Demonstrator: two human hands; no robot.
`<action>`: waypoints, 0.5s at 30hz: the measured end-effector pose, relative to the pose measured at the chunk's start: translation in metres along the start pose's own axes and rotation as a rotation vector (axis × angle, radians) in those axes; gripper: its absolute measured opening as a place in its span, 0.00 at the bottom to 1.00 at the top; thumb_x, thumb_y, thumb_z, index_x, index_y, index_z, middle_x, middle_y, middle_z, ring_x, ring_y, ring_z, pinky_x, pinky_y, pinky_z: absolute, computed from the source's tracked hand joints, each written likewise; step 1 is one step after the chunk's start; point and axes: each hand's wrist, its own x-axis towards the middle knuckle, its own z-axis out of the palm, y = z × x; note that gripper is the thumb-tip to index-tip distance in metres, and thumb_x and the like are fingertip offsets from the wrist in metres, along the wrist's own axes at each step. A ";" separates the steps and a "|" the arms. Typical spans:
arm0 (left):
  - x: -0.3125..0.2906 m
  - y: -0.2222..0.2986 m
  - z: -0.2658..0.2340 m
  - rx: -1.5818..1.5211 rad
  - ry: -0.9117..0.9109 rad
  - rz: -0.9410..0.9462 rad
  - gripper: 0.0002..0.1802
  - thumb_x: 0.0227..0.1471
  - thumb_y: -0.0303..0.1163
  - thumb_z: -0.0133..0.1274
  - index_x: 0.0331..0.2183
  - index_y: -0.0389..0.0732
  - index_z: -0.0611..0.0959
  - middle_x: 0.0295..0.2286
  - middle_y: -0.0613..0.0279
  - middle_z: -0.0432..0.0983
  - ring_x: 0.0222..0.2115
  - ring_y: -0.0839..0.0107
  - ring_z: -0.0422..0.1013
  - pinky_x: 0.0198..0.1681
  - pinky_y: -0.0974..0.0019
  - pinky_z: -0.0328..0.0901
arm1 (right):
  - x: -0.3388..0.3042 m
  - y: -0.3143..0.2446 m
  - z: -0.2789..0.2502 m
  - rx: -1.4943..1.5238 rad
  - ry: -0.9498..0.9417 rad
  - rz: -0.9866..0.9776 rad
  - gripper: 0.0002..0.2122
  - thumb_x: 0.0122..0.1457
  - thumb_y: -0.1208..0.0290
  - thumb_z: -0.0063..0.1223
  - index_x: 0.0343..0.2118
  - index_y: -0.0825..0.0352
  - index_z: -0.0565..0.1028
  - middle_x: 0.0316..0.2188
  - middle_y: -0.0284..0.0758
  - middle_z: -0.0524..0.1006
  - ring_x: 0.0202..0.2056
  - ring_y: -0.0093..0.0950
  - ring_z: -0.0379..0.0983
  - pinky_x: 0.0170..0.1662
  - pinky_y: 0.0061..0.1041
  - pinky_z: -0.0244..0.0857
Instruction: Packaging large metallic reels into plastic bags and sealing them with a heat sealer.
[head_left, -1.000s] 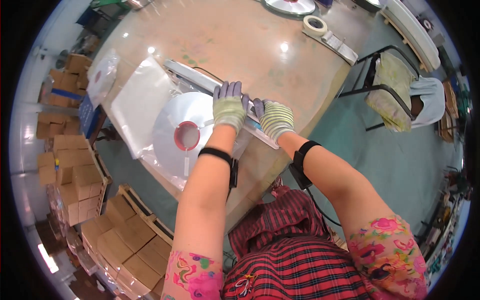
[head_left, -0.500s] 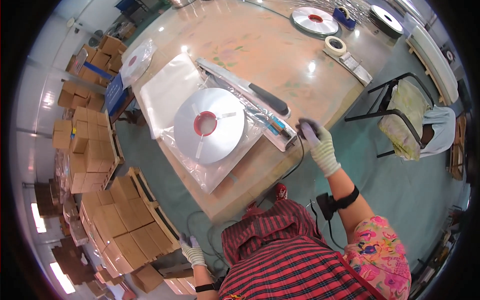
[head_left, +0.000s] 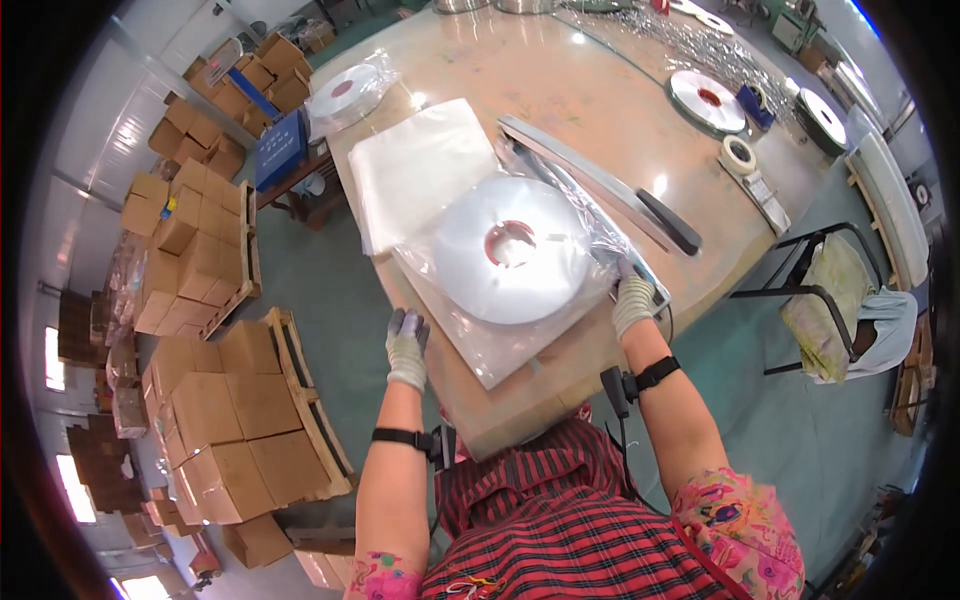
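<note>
A large silvery reel (head_left: 470,270) with a red-rimmed hub lies in a clear plastic bag (head_left: 490,365) near the table's front corner. My right hand (head_left: 632,300), in a whitish knit glove with grey fingertips, is closed at the bag's right edge; its fingertips are partly lost against the film. Beside it runs a long bar sealer (head_left: 655,285), its black-handled arm (head_left: 668,222) standing apart from the base. My left hand (head_left: 407,345), gloved alike, is off the table's left edge with fingers stretched, holding nothing.
Flat clear bags (head_left: 420,165) are stacked behind the reel. A bagged reel (head_left: 345,90) lies at the far left, another reel (head_left: 708,100) and a tape roll (head_left: 738,153) at the right. Cartons (head_left: 215,410) on pallets stand left; a chair (head_left: 825,300) stands right.
The sealer's arm has come up off its base. My right hand has moved from the sealer's end to the bag's edge. My left hand has risen from low down to the table's left edge.
</note>
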 end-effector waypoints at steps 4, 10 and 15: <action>0.089 0.010 0.017 -0.201 -0.040 -0.028 0.15 0.48 0.32 0.54 0.39 0.39 0.73 0.32 0.63 0.71 0.31 0.70 0.70 0.37 0.64 0.68 | -0.009 -0.004 0.018 -0.205 0.089 -0.103 0.09 0.50 0.64 0.58 0.30 0.63 0.75 0.17 0.25 0.66 0.16 0.19 0.58 0.18 0.21 0.52; 0.135 -0.017 0.064 -0.300 -0.438 -0.427 0.11 0.50 0.35 0.54 0.37 0.45 0.75 0.28 0.67 0.71 0.28 0.75 0.68 0.30 0.71 0.65 | 0.031 -0.012 -0.022 -0.049 0.359 0.081 0.19 0.57 0.57 0.48 0.44 0.69 0.70 0.40 0.36 0.73 0.38 0.31 0.70 0.40 0.29 0.68; 0.155 -0.063 0.041 0.123 -0.355 -0.277 0.22 0.50 0.47 0.51 0.42 0.41 0.76 0.35 0.63 0.75 0.33 0.74 0.70 0.34 0.68 0.65 | 0.006 0.006 0.019 -0.187 0.068 -0.040 0.13 0.59 0.58 0.46 0.41 0.61 0.71 0.32 0.29 0.74 0.31 0.25 0.68 0.36 0.24 0.65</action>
